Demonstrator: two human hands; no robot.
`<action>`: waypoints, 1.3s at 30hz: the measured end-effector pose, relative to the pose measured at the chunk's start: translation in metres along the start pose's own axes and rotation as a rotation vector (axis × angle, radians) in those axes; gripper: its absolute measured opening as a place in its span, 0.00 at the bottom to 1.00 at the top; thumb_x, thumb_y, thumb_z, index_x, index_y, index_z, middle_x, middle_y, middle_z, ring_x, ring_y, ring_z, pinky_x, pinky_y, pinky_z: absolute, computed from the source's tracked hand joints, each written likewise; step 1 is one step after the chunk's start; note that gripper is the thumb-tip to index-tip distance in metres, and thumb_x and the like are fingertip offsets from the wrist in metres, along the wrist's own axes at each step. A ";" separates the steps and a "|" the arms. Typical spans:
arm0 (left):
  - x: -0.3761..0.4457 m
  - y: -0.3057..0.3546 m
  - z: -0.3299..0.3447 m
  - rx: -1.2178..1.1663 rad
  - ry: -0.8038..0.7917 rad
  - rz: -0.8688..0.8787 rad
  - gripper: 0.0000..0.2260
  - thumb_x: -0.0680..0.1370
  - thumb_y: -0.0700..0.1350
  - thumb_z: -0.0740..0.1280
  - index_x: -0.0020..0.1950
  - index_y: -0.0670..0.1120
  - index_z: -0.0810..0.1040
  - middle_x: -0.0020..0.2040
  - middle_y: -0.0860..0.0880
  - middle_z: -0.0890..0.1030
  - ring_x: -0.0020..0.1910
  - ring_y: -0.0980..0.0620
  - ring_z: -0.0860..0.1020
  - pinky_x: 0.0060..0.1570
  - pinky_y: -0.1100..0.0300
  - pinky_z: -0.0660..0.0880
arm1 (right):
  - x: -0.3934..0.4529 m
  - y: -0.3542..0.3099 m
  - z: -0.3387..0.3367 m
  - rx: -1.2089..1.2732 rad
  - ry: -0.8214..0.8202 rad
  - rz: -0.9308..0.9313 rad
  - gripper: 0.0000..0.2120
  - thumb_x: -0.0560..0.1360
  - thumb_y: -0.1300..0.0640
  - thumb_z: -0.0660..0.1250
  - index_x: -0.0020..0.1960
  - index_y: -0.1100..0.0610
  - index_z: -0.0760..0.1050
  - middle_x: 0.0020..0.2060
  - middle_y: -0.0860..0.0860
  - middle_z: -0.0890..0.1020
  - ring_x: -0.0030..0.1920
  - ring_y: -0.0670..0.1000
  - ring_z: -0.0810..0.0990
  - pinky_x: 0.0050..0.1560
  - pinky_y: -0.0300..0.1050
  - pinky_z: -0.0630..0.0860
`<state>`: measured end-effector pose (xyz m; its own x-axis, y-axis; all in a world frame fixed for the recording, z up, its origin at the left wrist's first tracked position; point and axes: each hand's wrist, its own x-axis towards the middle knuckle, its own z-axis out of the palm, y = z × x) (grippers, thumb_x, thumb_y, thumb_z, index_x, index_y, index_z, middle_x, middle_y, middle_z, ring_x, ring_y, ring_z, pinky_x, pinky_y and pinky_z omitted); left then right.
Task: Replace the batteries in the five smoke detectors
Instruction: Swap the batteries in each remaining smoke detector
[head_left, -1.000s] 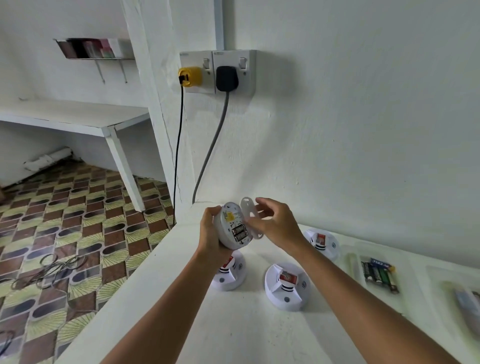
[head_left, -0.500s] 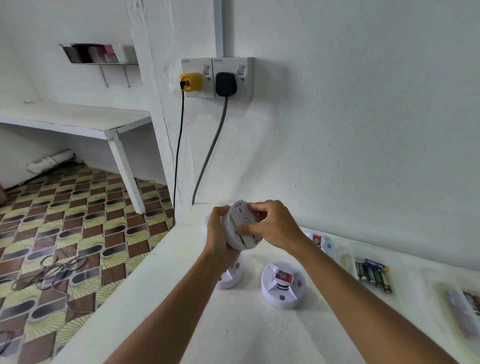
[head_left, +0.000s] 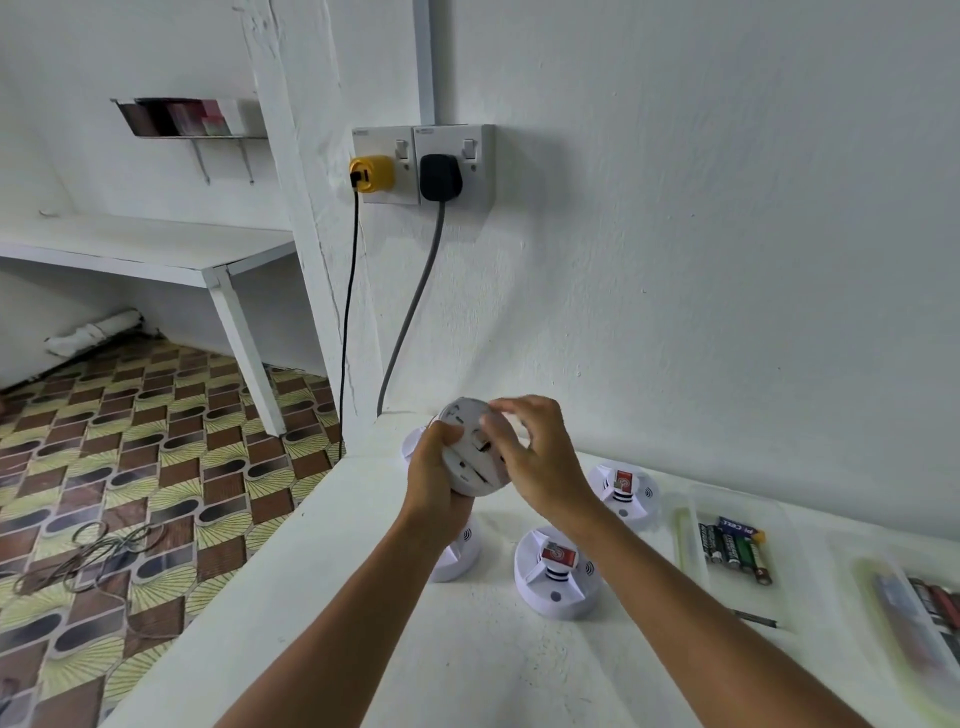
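White round plastic smoke detector sits cupped in the left hand; the right hand clamps its flat back plate, facing rightward.

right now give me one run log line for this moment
left hand: grips smoke detector | right hand: fingers on its back cover | held above counter | batteries: in tray

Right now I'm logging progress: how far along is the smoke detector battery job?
In hand: the left hand holds one smoke detector above the counter while the right hand works its back cover. Left, or at least unconfirmed: three detectors stand on the counter, for instance the front one; nothing shows whether they are done. Batteries lie in the clear tray.
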<state>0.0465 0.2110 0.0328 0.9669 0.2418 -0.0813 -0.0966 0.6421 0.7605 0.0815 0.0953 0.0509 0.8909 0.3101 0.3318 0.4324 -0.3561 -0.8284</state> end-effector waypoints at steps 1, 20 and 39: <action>-0.001 -0.002 0.002 0.041 0.024 0.034 0.23 0.66 0.45 0.63 0.59 0.40 0.74 0.52 0.36 0.78 0.49 0.39 0.77 0.44 0.46 0.78 | -0.001 -0.001 0.000 0.127 0.064 0.115 0.15 0.78 0.44 0.61 0.55 0.54 0.75 0.53 0.52 0.74 0.54 0.50 0.74 0.51 0.46 0.76; -0.024 -0.024 0.033 0.917 0.064 0.454 0.01 0.80 0.47 0.64 0.51 0.52 0.75 0.42 0.59 0.78 0.40 0.61 0.78 0.33 0.72 0.74 | -0.005 0.031 0.009 0.631 0.361 0.700 0.29 0.81 0.39 0.49 0.38 0.59 0.75 0.33 0.56 0.79 0.37 0.56 0.80 0.43 0.49 0.78; -0.016 -0.022 0.026 0.728 0.123 0.317 0.13 0.75 0.54 0.63 0.47 0.47 0.80 0.42 0.46 0.83 0.42 0.47 0.81 0.36 0.59 0.78 | -0.013 0.031 -0.004 0.293 0.199 0.366 0.18 0.79 0.39 0.55 0.57 0.53 0.68 0.49 0.53 0.76 0.46 0.49 0.77 0.40 0.41 0.74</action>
<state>0.0391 0.1737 0.0343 0.8823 0.4388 0.1706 -0.1426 -0.0963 0.9851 0.0842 0.0766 0.0226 0.9983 0.0273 0.0523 0.0556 -0.1391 -0.9887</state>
